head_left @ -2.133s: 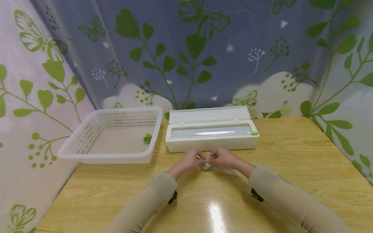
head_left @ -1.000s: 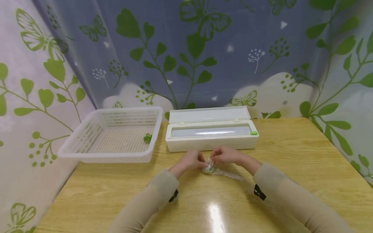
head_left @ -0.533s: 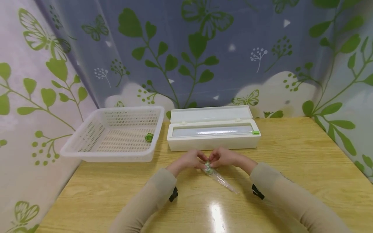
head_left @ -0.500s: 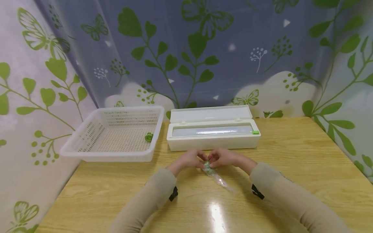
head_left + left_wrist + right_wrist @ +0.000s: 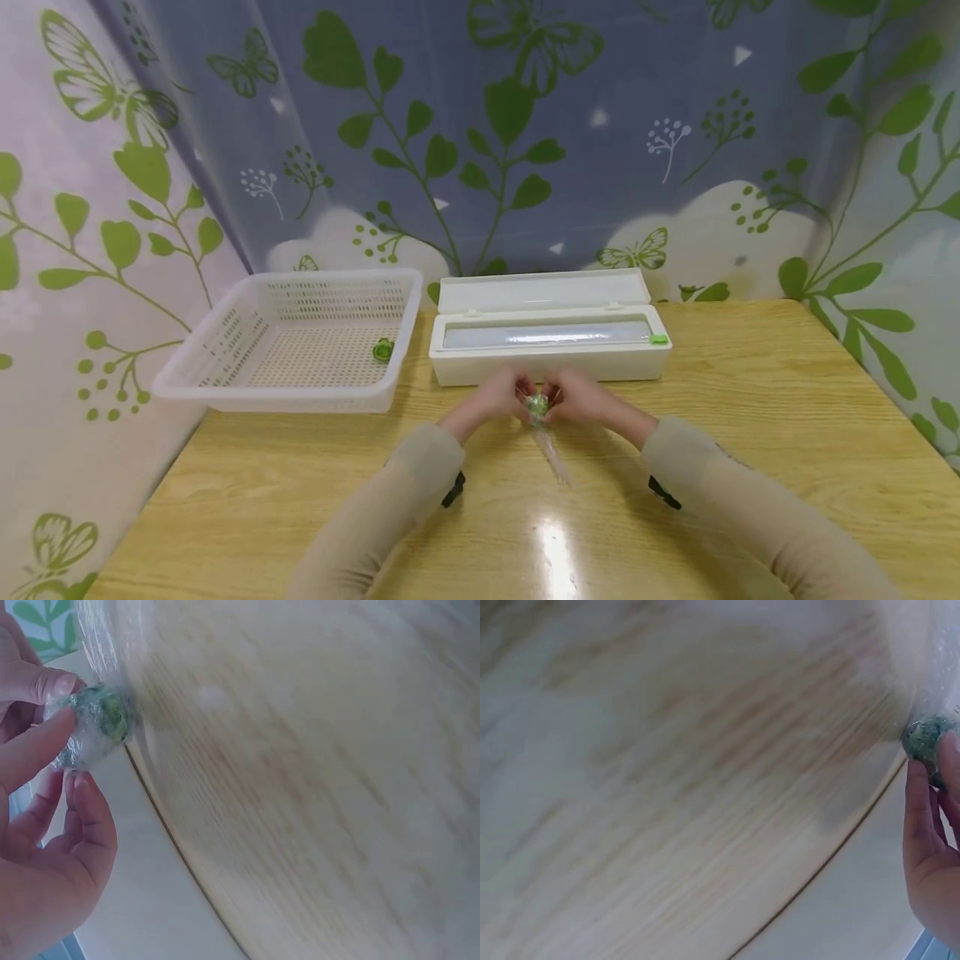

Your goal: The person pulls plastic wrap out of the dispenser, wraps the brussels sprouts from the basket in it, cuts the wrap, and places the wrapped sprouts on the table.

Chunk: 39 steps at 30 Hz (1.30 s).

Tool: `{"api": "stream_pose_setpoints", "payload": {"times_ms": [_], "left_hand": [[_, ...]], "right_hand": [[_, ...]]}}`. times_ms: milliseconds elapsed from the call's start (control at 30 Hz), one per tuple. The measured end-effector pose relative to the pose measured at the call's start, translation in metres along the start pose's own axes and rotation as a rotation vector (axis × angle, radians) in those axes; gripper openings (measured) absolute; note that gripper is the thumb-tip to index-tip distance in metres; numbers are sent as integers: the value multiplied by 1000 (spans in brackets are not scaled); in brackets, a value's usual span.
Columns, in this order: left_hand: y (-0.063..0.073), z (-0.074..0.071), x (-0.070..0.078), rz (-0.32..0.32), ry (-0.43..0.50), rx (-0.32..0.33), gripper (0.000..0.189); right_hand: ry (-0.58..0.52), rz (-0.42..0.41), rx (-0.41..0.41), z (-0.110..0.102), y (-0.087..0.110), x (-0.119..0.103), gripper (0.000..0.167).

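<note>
My left hand (image 5: pixel 501 395) and right hand (image 5: pixel 581 398) meet at the middle of the table, pinching a small green bundle wrapped in clear cling film (image 5: pixel 537 406) from both sides. A twisted tail of film (image 5: pixel 552 457) trails from the bundle toward me. Close up in the left wrist view, the wrapped green bundle (image 5: pixel 101 720) looks rounded, with crinkled film over it and fingertips on its sides. The right wrist view catches the bundle (image 5: pixel 928 742) at its right edge, with fingers against it.
Just beyond my hands stands a white cling film dispenser (image 5: pixel 547 367), lid raised, with a green slider (image 5: pixel 657 339) at its right end. A white perforated basket (image 5: pixel 277 402) at left holds a small green item (image 5: pixel 383 349). A patterned curtain (image 5: pixel 570 167) hangs behind the wooden table (image 5: pixel 750 400).
The right hand let go briefly, then took hold of the bundle again. The film tail has swung from pointing right to pointing toward me. Both hands have shifted slightly toward the dispenser.
</note>
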<state>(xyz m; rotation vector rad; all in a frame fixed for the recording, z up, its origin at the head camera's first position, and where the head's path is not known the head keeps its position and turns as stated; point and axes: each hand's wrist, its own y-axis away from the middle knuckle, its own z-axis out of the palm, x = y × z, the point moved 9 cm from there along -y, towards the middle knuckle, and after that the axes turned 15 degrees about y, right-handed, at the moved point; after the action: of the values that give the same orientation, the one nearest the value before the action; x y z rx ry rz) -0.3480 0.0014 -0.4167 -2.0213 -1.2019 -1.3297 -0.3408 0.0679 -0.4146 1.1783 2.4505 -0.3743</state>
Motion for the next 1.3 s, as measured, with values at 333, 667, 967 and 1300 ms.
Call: {"api": "stream_pose_setpoints", "payload": {"times_ms": [333, 667, 967, 1300], "left_hand": [[3, 18, 11, 51, -155, -59, 34], [4, 27, 13, 97, -251, -79, 33], [5, 4, 15, 96, -147, 11, 13], [4, 3, 2, -37, -170, 51, 17]], "right_hand": [[-60, -87, -79, -6, 9, -7, 5], [-219, 26, -243, 9, 11, -1, 18], [-25, 18, -11, 0, 7, -1, 24], [-46, 12, -16, 3, 11, 2, 22]]}}
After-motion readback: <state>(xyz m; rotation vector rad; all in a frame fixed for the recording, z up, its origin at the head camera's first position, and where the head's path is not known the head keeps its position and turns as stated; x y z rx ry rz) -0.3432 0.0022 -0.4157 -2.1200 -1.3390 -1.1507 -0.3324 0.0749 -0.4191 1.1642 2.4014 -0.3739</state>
